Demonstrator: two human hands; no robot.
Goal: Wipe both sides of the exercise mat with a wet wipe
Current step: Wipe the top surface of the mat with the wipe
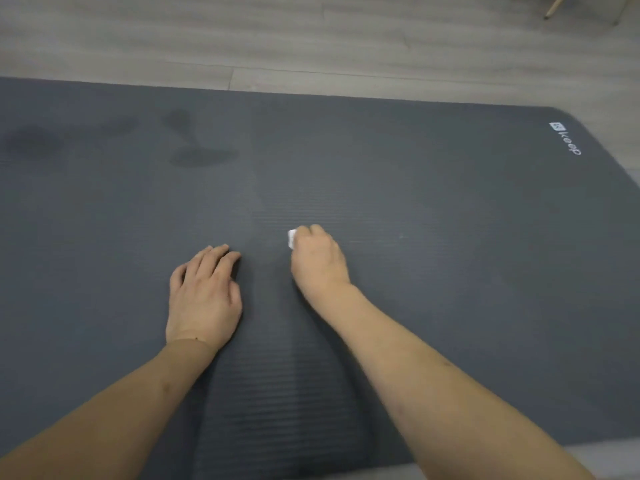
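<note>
Grey ribbed foam fills nearly everything below me: the exercise mat (pixel 433 209) lies flat on the pale wooden floor (pixel 277 39), its far edge running straight across the upper part of the view and its rounded corner off to my right; a small white logo (pixel 566 138) is printed near that corner. My left hand (pixel 204 296) rests palm down on the mat, its fingers (pixel 216 259) relaxed and only slightly bent, laid together and holding nothing; my right hand (pixel 318 261) sits just beside it, a little farther forward, with its fingers (pixel 313 233) curled over and grasping a small bunched wet wipe (pixel 292 238); only a white scrap of the wipe shows at the left side of my knuckles, and it is down against the mat surface. Both forearms reach in from the bottom corners, bare to the edge of the view. Several darker patches (pixel 201 157) mark the mat toward the far left, with a faintly different sheen in a band running between my two hands; whether that is damp or only light I cannot tell. Up in the far right corner, on the floor beyond the mat, a light wooden leg (pixel 554 5) of some furniture stands at a slant, too cropped to name further.
</note>
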